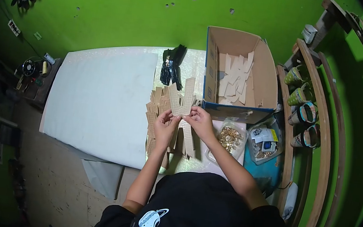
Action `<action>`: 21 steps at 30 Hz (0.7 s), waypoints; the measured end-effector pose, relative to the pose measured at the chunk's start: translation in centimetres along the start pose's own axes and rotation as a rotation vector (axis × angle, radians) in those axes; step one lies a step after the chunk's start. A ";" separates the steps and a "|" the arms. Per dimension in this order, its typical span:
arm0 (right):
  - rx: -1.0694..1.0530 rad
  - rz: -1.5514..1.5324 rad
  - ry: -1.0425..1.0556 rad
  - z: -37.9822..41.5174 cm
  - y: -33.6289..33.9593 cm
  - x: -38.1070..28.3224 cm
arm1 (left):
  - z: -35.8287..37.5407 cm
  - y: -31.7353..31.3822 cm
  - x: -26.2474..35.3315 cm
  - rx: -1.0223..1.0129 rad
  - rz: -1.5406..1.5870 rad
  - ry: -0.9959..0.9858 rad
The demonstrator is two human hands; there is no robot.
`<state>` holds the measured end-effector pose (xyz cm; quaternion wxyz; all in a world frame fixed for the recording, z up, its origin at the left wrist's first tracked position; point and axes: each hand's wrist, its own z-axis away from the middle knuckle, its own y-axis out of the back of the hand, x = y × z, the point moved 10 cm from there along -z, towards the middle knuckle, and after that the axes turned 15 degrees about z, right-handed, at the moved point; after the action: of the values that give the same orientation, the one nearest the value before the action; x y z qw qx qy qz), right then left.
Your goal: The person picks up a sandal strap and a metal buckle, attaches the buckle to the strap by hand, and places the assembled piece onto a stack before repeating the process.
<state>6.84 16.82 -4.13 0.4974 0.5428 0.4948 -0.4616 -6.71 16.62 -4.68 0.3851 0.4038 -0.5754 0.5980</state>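
Both my hands hold a V-shaped beige textured piece (181, 106) by its lower end, above the table. My left hand (166, 127) pinches its left side, and my right hand (200, 122) pinches its right side. Beneath and to the left lie overlapping tan textured strips (153, 110). Lighter strips (187, 142) lie below my hands, partly hidden by them. A bundle of shiny black pieces (172, 64) sits beyond the held piece.
An open cardboard box (264, 64) with pale strips (236, 79) stands at back right. Nearer are a container of gold-coloured bits (230, 138) and a plastic tub (264, 144). A white sheet (101, 99) covers the table's left. Wooden rails (324, 131) stand at right.
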 end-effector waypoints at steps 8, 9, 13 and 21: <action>0.094 0.377 -0.034 -1.1 -0.4 1.6 | -0.6 0.3 2.4 0.038 -0.410 -0.063; 0.095 0.378 -0.033 -1.1 -0.5 1.8 | -0.6 0.1 2.6 0.027 -0.456 -0.082; 0.105 0.482 -0.033 -1.1 -0.4 1.8 | -0.3 0.0 3.3 0.050 -0.588 -0.190; 0.061 0.595 -0.033 -0.8 -0.2 1.1 | -0.1 0.1 3.1 0.063 -0.687 -0.195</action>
<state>6.71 17.71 -5.17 0.6021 0.6714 0.2915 -0.3189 -8.04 16.74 -1.83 0.4943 0.6406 -0.4212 0.4099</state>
